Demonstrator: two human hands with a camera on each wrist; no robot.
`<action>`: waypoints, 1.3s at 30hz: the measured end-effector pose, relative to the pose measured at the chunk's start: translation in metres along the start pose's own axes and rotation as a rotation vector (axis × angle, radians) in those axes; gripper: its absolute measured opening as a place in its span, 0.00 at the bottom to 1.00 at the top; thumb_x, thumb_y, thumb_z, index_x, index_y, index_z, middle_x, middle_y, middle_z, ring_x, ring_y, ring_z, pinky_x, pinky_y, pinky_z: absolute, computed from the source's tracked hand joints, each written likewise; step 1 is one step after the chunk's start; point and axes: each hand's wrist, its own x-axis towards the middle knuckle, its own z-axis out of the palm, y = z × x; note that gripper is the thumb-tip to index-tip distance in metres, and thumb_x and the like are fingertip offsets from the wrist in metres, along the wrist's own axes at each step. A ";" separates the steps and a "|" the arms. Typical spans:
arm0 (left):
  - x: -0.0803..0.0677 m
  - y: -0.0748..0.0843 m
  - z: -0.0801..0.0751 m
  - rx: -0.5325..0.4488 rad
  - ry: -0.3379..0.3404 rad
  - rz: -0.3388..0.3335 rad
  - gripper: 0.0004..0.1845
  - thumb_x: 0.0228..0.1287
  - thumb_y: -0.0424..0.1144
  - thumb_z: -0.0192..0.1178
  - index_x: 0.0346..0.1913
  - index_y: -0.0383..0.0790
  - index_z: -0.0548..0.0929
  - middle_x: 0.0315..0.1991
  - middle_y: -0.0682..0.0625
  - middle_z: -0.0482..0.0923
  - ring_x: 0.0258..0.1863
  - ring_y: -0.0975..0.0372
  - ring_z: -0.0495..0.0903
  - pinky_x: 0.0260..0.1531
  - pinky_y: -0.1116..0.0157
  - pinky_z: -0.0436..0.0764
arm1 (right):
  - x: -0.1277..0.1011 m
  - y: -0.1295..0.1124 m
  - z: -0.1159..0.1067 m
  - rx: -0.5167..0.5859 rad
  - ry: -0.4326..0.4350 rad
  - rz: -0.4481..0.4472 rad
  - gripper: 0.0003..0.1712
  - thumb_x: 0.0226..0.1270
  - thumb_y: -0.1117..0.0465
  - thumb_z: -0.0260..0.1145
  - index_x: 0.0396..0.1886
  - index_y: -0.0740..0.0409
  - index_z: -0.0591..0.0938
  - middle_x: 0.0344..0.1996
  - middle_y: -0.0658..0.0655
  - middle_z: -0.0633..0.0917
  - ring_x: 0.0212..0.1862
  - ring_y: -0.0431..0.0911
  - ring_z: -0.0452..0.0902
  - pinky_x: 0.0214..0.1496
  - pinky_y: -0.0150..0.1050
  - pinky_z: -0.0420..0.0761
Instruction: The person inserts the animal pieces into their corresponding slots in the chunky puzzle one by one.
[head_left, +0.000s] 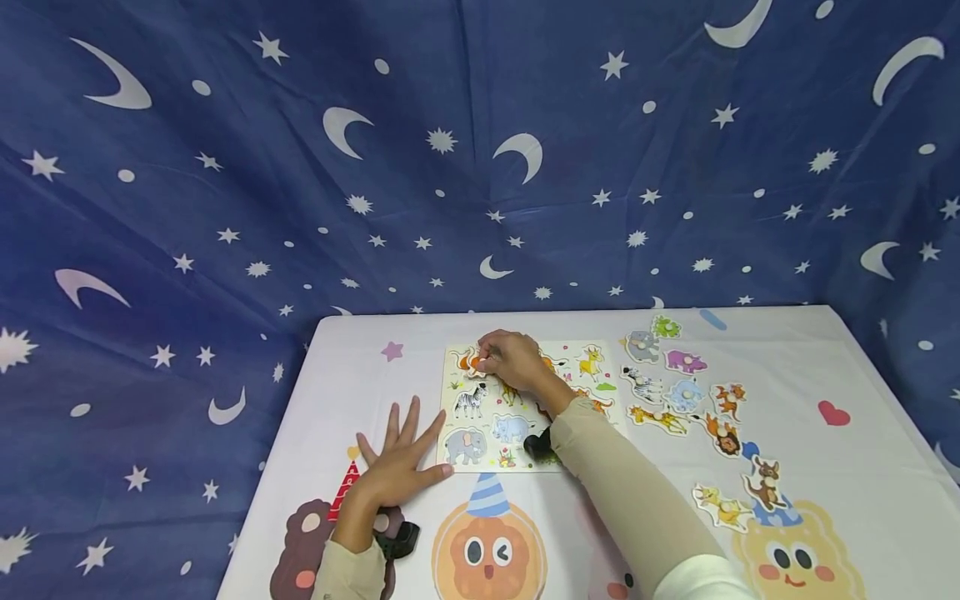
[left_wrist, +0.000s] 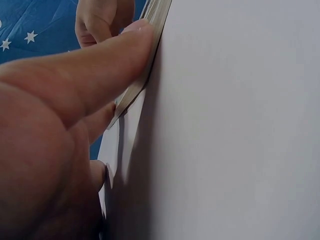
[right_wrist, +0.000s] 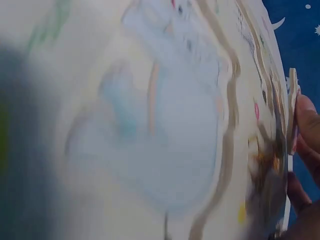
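A wooden animal puzzle board (head_left: pixel 480 462) lies on the table, with printed pictures such as a zebra (head_left: pixel 470 401) and a grey elephant (head_left: pixel 466 446). Over its upper left part, my right hand (head_left: pixel 517 360) pinches a thin wooden puzzle piece (right_wrist: pixel 292 112), seen edge-on in the right wrist view. Its picture is mostly hidden by the fingers. An orange animal picture (head_left: pixel 464 360) shows beside the fingertips. My left hand (head_left: pixel 397 473) is spread flat at the board's lower left corner, thumb and a finger against its edge. The thumb (left_wrist: pixel 100 70) touches that edge in the left wrist view.
To the right of the board lie several loose animal pieces, among them a zebra (head_left: pixel 642 385), a giraffe (head_left: pixel 657 419), a lion (head_left: pixel 723 435), a purple hippo (head_left: pixel 686 361) and a kangaroo (head_left: pixel 766 482). A blue star-and-moon curtain (head_left: pixel 450 208) hangs behind the white printed tablecloth (head_left: pixel 847 483).
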 end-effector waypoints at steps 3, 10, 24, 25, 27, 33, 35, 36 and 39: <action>0.000 -0.001 0.001 -0.007 0.000 -0.001 0.46 0.64 0.70 0.59 0.81 0.68 0.50 0.84 0.49 0.26 0.81 0.42 0.20 0.60 0.23 0.17 | 0.003 -0.002 0.007 -0.004 -0.006 0.029 0.11 0.64 0.49 0.74 0.28 0.44 0.82 0.60 0.45 0.84 0.69 0.53 0.72 0.76 0.73 0.46; 0.002 -0.002 0.001 -0.001 0.011 0.002 0.47 0.64 0.71 0.58 0.81 0.67 0.51 0.85 0.49 0.26 0.81 0.42 0.21 0.60 0.22 0.17 | 0.008 -0.010 0.017 -0.012 0.036 0.080 0.09 0.66 0.51 0.73 0.28 0.42 0.82 0.58 0.44 0.83 0.68 0.53 0.69 0.74 0.76 0.35; 0.003 0.001 0.002 -0.006 0.024 0.006 0.47 0.63 0.71 0.59 0.81 0.66 0.54 0.85 0.47 0.29 0.82 0.40 0.23 0.59 0.22 0.18 | 0.012 -0.009 0.029 -0.023 0.103 0.094 0.07 0.70 0.49 0.69 0.32 0.42 0.87 0.52 0.48 0.82 0.67 0.54 0.69 0.72 0.79 0.33; 0.001 0.000 0.003 -0.007 0.013 0.002 0.47 0.63 0.71 0.59 0.81 0.66 0.54 0.85 0.47 0.28 0.81 0.40 0.22 0.59 0.22 0.17 | 0.011 -0.009 0.031 -0.022 0.100 0.099 0.07 0.70 0.49 0.69 0.32 0.42 0.87 0.52 0.48 0.83 0.67 0.54 0.70 0.72 0.80 0.34; -0.001 -0.001 0.004 -0.014 -0.002 0.003 0.47 0.63 0.72 0.58 0.81 0.66 0.53 0.85 0.47 0.28 0.81 0.40 0.22 0.58 0.22 0.16 | 0.008 -0.009 0.035 -0.035 0.102 0.112 0.07 0.70 0.49 0.69 0.32 0.41 0.87 0.51 0.46 0.83 0.66 0.53 0.70 0.72 0.80 0.35; -0.002 -0.003 0.004 -0.018 0.017 0.003 0.47 0.63 0.72 0.59 0.81 0.67 0.54 0.85 0.47 0.29 0.82 0.40 0.23 0.58 0.22 0.17 | 0.009 -0.009 0.038 -0.030 0.103 0.094 0.07 0.71 0.51 0.68 0.32 0.40 0.87 0.50 0.45 0.82 0.67 0.52 0.68 0.72 0.79 0.32; -0.002 -0.003 0.003 -0.018 0.014 -0.004 0.47 0.63 0.71 0.59 0.81 0.67 0.53 0.85 0.47 0.28 0.81 0.40 0.22 0.58 0.22 0.16 | 0.011 -0.010 0.036 -0.026 0.092 0.087 0.07 0.72 0.52 0.68 0.32 0.40 0.88 0.50 0.44 0.82 0.68 0.52 0.68 0.72 0.79 0.31; -0.002 -0.003 0.002 -0.019 0.010 -0.005 0.47 0.63 0.71 0.59 0.81 0.67 0.53 0.85 0.47 0.28 0.81 0.40 0.21 0.58 0.22 0.16 | 0.011 -0.011 0.035 -0.027 0.086 0.089 0.07 0.72 0.52 0.68 0.32 0.40 0.88 0.50 0.44 0.81 0.68 0.52 0.67 0.72 0.78 0.31; -0.001 -0.001 0.000 -0.016 0.009 -0.002 0.47 0.64 0.71 0.58 0.81 0.66 0.52 0.85 0.47 0.27 0.81 0.41 0.21 0.58 0.22 0.16 | 0.012 -0.012 0.031 -0.029 0.083 0.091 0.06 0.72 0.52 0.68 0.33 0.40 0.88 0.49 0.45 0.81 0.68 0.52 0.68 0.72 0.78 0.31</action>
